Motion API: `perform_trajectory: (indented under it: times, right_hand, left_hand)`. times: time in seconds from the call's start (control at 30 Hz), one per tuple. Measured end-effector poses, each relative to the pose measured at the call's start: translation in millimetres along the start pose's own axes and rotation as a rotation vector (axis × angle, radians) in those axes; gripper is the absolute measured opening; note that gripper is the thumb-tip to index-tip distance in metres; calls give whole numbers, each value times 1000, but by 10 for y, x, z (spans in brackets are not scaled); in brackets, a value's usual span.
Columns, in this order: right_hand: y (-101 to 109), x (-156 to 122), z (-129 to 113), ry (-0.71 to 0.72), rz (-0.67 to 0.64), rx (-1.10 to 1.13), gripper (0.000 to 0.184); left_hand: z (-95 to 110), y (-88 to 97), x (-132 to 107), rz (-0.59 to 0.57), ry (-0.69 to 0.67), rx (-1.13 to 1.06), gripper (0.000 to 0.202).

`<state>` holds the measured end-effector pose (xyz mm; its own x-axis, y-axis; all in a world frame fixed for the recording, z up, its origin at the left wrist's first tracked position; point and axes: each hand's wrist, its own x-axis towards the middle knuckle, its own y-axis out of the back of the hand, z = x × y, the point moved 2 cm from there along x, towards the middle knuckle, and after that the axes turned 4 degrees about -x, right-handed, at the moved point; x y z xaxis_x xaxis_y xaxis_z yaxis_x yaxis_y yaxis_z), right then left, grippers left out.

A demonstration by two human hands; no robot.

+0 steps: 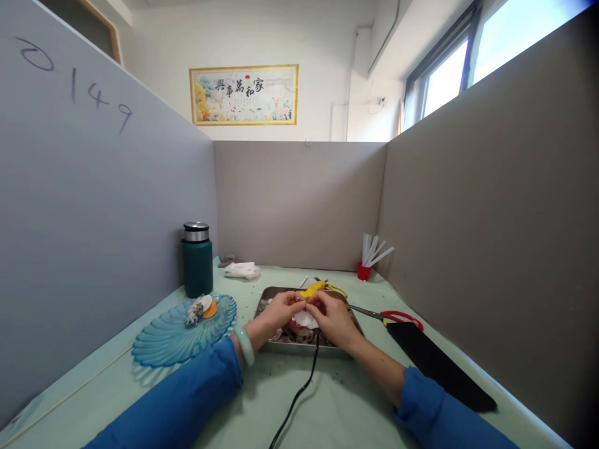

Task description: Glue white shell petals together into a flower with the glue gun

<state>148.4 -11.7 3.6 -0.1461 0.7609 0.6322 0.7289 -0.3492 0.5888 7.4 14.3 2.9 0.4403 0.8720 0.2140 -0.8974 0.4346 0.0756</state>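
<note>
Over a shallow metal tray (pixel 309 350) my two hands come together, fingertips nearly touching. My left hand (pixel 279 310), with a pale green bangle (pixel 245 347) at its wrist, is closed in a pinch. My right hand (pixel 333 317) is pinched closed too. Whatever small piece lies between the fingertips is too small to name. Just beneath them is a white piece (pixel 306 320) among mixed small items in the tray. A yellow tool (pixel 312 290), perhaps a glue gun, rests behind the fingers. A black cord (pixel 299 394) runs from the tray toward me.
To the left are a blue glass plate (pixel 163 340) with small ornaments and a green bottle (pixel 197 268). Red-handled scissors (pixel 401 317) and a black flat piece (pixel 440 368) lie right. A red cup (pixel 364 271) holds white sticks. Grey partitions (pixel 299 206) enclose the table.
</note>
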Motion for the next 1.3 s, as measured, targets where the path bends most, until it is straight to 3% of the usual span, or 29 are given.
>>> perform_trajectory:
  times: [1.3]
  right_hand:
    - [17, -31, -32, 22, 27, -96, 17]
  left_hand:
    - [3, -2, 4, -8, 15, -33, 40]
